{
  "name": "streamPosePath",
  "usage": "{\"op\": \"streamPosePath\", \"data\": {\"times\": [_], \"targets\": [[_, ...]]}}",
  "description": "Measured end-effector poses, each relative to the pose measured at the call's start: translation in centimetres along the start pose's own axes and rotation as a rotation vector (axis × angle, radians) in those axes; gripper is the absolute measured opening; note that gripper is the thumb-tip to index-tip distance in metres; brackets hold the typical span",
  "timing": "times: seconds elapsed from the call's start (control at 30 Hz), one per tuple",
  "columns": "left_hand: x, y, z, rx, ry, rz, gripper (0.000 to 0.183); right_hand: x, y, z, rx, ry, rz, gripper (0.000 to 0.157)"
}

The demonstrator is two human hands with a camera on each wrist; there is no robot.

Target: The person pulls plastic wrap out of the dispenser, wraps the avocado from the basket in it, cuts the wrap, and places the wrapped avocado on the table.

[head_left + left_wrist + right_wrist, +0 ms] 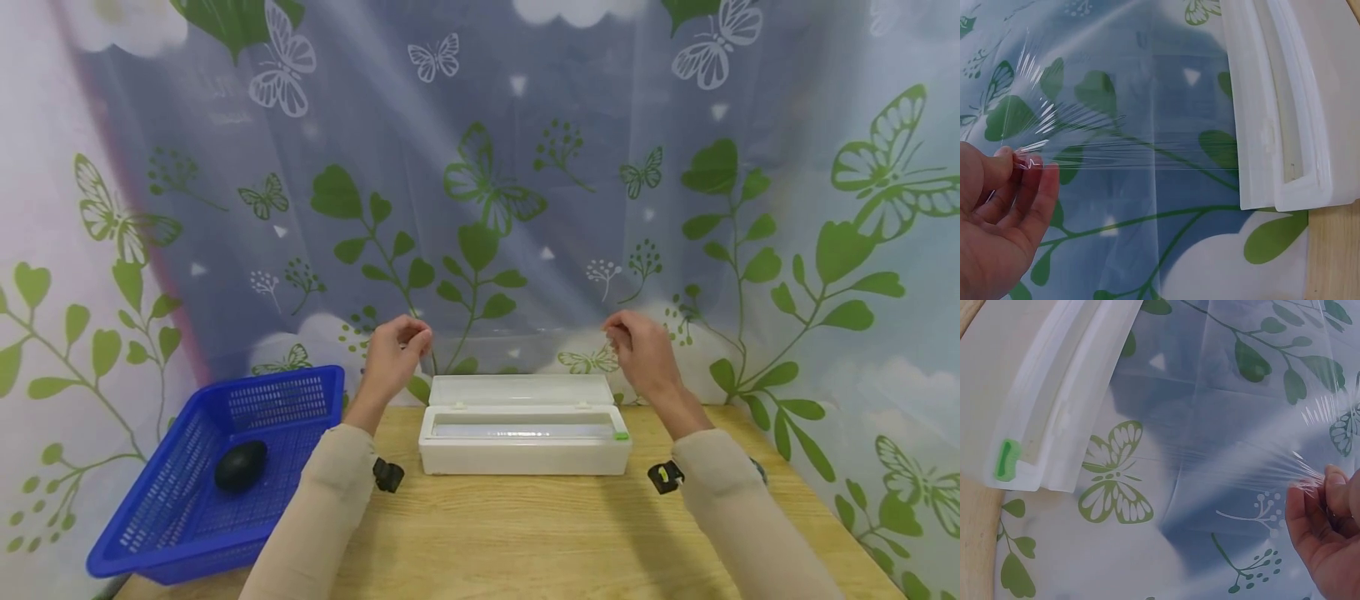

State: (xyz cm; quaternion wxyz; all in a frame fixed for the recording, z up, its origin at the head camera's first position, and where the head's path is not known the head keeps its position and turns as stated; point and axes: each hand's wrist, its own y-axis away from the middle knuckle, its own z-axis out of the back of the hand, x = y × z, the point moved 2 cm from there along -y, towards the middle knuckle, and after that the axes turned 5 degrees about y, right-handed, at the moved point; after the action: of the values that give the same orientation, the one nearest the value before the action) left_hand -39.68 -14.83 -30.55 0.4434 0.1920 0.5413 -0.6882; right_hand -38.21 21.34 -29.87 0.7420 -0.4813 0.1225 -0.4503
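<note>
A white cling film dispenser box (525, 457) stands on the table with its lid (521, 390) raised at the back. Clear cling film (1116, 140) stretches from the box up to both hands, gathered into creases near the fingertips. My left hand (393, 354) pinches one corner of the film between thumb and fingers, above the box's left end. On the other side my right hand (645, 354) pinches the opposite corner (1307, 478). A green slider (1007, 459) sits at the box's right end. In the head view the film itself barely shows.
To the left, a blue plastic basket (187, 554) holds a dark oval object (241, 466), perhaps an avocado. Wooden tabletop (510, 533) lies in front of the box. Behind it hangs a curtain (525, 275) printed with leaves and butterflies.
</note>
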Motion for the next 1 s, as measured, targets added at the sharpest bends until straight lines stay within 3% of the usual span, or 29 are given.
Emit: {"op": "streamPosePath", "data": {"times": [0.73,1.0], "targets": [[-2.7,-1.5,2.0,0.002,-0.030,-0.092,0.017,1.3,-2.6,2.5,-0.075,0.008,0.101,0.010],[-3.9,-2.0,2.8,0.013,-0.014,-0.128,0.015,1.9,-3.6,3.6,-0.060,0.010,0.106,0.013]]}}
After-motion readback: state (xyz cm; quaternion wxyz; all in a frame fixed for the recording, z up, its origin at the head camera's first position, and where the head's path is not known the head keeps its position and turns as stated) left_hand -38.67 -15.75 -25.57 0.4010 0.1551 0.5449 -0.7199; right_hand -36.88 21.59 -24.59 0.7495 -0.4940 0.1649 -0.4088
